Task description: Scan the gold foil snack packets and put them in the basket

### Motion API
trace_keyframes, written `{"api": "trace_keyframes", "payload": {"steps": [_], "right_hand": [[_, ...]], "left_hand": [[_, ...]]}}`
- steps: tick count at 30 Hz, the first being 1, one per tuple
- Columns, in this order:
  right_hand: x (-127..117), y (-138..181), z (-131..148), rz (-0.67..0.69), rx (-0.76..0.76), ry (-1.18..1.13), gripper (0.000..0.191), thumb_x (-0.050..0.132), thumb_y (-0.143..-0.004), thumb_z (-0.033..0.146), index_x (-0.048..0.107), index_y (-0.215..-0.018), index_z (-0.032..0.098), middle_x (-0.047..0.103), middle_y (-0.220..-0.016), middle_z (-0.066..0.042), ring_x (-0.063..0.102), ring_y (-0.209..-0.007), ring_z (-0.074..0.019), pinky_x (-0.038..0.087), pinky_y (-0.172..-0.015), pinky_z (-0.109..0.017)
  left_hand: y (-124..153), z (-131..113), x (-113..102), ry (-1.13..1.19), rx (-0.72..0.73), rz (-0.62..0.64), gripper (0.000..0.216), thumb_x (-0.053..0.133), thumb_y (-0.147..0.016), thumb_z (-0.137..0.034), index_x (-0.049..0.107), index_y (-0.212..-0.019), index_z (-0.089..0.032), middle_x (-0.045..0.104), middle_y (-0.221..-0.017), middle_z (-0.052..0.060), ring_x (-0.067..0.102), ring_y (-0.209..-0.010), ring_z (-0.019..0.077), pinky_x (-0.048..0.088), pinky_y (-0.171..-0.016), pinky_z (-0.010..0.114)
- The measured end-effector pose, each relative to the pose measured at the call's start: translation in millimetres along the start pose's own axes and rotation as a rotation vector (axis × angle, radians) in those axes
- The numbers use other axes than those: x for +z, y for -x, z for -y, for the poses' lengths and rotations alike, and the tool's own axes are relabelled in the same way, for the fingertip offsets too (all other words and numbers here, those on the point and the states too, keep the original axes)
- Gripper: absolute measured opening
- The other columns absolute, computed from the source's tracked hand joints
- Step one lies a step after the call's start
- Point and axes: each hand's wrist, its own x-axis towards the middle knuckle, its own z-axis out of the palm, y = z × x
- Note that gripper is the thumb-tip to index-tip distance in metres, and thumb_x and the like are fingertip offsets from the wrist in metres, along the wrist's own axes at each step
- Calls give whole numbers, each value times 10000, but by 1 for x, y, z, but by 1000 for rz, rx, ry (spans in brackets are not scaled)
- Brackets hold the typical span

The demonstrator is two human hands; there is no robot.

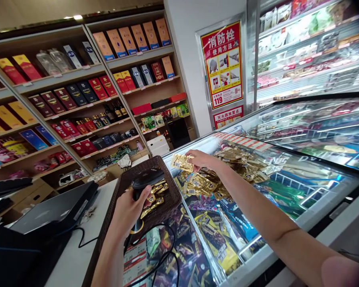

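My left hand (131, 209) is wrapped round the handle of a black barcode scanner (148, 178), held over a dark brown woven basket (175, 195). Several small gold packets (157, 195) lie in that basket, partly hidden by the scanner. Between the fingers of my right hand (201, 160) is a shiny gold packet (181, 162), held up just right of the basket's far end. Below and beyond this hand, a heap of similar gold packets (242, 159) lies on the glass top of a freezer.
Through the freezer glass (218, 275) show colourful wrapped packs. The scanner's black cable (167, 255) loops in front. A laptop (56, 207) stands on the white counter at left. Shelves of boxed goods (131, 40) line the back wall, and a refrigerated display (311, 52) stands at right.
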Motion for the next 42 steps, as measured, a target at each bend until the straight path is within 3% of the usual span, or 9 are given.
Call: {"api": "trace_keyframes", "payload": {"steps": [16, 22, 38, 42], "right_hand": [[-1, -4, -6, 12, -21, 12, 359, 532, -879, 238, 465, -1226, 181, 591, -533, 3, 620, -544, -179, 484, -481, -226], [-1, -3, -6, 18, -24, -6, 359, 535, -875, 230, 474, -1225, 183, 580, -553, 3, 608, -541, -169, 489, -479, -225], [-1, 6, 5, 51, -8, 21, 337, 493, -922, 222, 443, -1246, 146, 565, -556, -4, 588, -536, -148, 484, -499, -214], [-2, 7, 4, 46, -10, 17, 351, 483, -927, 208, 417, -1264, 134, 563, -550, -9, 577, -525, -144, 477, -502, -216]], "left_hand": [[4, -8, 1, 86, -12, 22, 499, 669, -610, -627, 679, -767, -153, 723, -756, 89, 690, -676, 257, 533, -576, 292], [1, 0, 5, 73, 4, 13, 465, 619, -688, -612, 650, -788, -159, 718, -805, 88, 692, -735, 252, 558, -638, 305], [-2, 7, 9, 20, 58, 31, 439, 596, -716, -606, 622, -744, -169, 706, -749, 79, 686, -666, 230, 502, -575, 262], [-3, 6, 8, 42, 9, 52, 477, 612, -691, -623, 640, -800, -160, 717, -786, 96, 694, -704, 250, 516, -593, 275]]}}
